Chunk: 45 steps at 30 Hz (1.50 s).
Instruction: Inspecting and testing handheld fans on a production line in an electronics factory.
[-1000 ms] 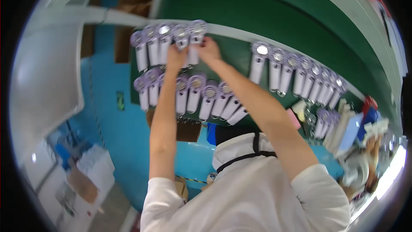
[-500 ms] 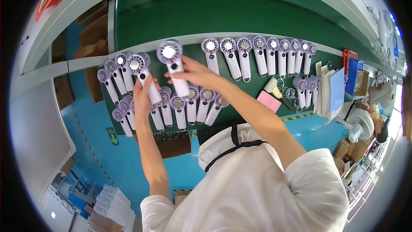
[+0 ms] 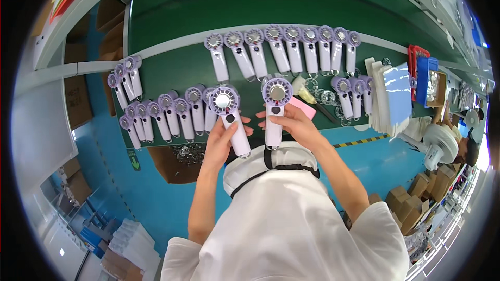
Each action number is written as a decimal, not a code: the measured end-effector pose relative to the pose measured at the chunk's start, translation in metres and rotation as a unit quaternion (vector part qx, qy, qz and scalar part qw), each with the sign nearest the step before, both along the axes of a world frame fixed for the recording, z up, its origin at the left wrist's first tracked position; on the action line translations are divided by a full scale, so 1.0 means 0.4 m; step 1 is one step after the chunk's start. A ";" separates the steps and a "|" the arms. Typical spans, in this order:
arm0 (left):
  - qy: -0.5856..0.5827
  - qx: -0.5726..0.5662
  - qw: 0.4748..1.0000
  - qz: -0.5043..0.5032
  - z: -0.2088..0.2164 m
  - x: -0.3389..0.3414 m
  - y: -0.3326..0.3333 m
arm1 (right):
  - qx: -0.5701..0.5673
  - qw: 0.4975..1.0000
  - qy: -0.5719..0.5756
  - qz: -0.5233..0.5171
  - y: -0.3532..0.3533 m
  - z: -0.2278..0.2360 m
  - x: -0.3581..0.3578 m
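My left hand (image 3: 220,143) is wrapped round the white handle of a lilac handheld fan (image 3: 239,139). In my right hand (image 3: 298,124) is a second handheld fan (image 3: 273,134) of the same kind. Both are upright side by side in front of me, their round silver-centred heads pointing away from my body. Close to the left fan, a row of similar fans (image 3: 186,125) lies along the near edge of the green bench (image 3: 172,67). Another row of fans (image 3: 292,54) runs along the back rail.
Right of my hands lie a pink pad (image 3: 302,108), clear rings (image 3: 326,97) and a few fans (image 3: 344,101). Beyond them are stacked white sheets (image 3: 380,99) and a blue bin (image 3: 426,80). An open carton (image 3: 169,169) sits below the bench. A person (image 3: 458,148) is at far right.
Both hands have moved right and nearer my body, each keeping its fan. The view has shifted rightward along the bench, and the two fans now stand apart, side by side.
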<state>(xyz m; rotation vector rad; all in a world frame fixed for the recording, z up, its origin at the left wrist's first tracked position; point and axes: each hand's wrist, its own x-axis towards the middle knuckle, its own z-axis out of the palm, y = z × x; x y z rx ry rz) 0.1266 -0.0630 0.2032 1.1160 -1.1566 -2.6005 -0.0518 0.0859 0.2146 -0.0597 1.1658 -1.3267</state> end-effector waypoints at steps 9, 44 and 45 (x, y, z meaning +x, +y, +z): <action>0.081 -0.005 0.995 -0.055 0.090 -0.109 0.216 | -0.049 0.996 -0.002 -0.072 0.226 0.085 -0.041; 0.014 -0.046 0.998 -0.028 0.097 -0.162 0.337 | 0.031 0.980 0.043 -0.191 0.488 -0.002 -0.214; 0.015 -0.047 0.998 -0.028 0.097 -0.161 0.337 | 0.032 0.980 0.042 -0.191 0.488 0.000 -0.214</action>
